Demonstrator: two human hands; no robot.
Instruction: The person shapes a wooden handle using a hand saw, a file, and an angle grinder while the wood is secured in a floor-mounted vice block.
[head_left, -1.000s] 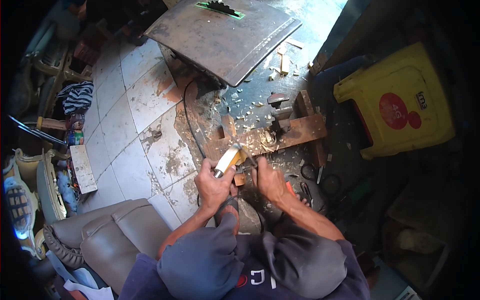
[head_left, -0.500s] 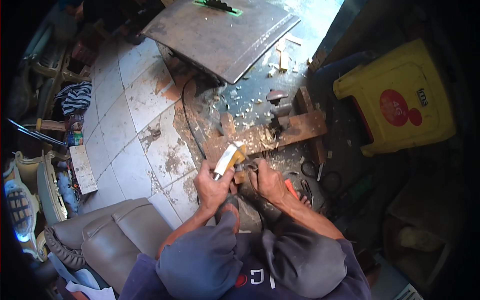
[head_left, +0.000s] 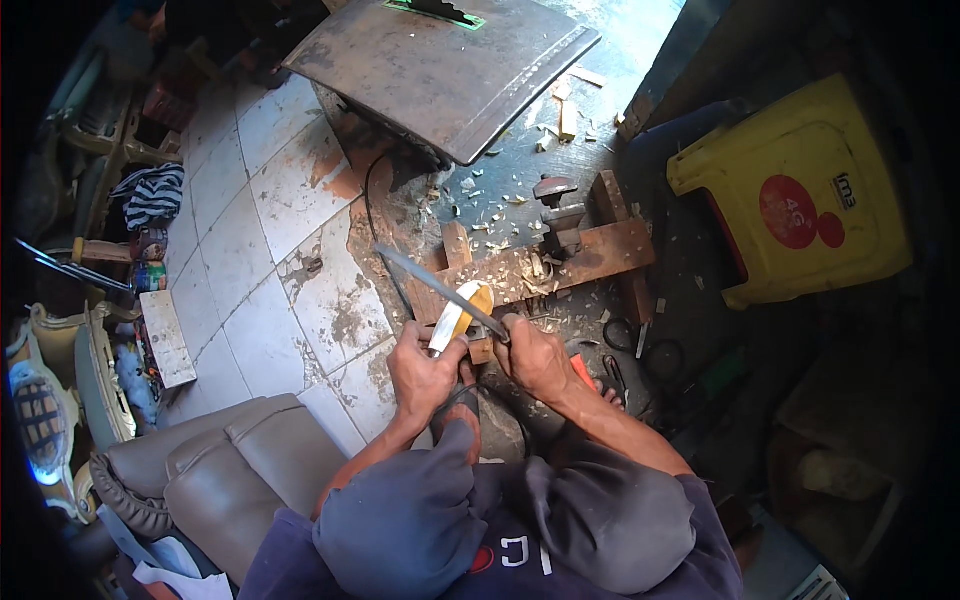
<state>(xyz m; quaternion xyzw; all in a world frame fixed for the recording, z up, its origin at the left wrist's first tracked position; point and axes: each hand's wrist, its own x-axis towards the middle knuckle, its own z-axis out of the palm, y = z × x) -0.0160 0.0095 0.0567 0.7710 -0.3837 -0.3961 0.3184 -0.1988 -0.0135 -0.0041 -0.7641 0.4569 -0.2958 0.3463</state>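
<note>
My left hand (head_left: 425, 375) is closed around the lower end of a short curved wood piece (head_left: 456, 318), pale on one face and yellowish on the other. My right hand (head_left: 538, 358) grips the near end of a long, flat grey file (head_left: 425, 272). The file slants up and to the left, crossing the upper part of the wood piece. Both hands are above my bare feet, just on the near side of a low wooden work bench (head_left: 600, 255) strewn with shavings. A clamp-like metal part (head_left: 562, 215) stands on that bench.
A metal saw table (head_left: 440, 75) with a toothed blade stands ahead. To the right is a yellow plastic stool (head_left: 800, 200). Scissors (head_left: 641, 342) and an orange-handled tool (head_left: 581, 371) lie by my right forearm. A grey cushioned seat (head_left: 240, 475) is at the left; a cable (head_left: 368, 195) crosses the tiles.
The file, hardly visible before, now stretches up and left across the wood piece. My right hand has turned slightly; my left hand keeps its grip almost in place.
</note>
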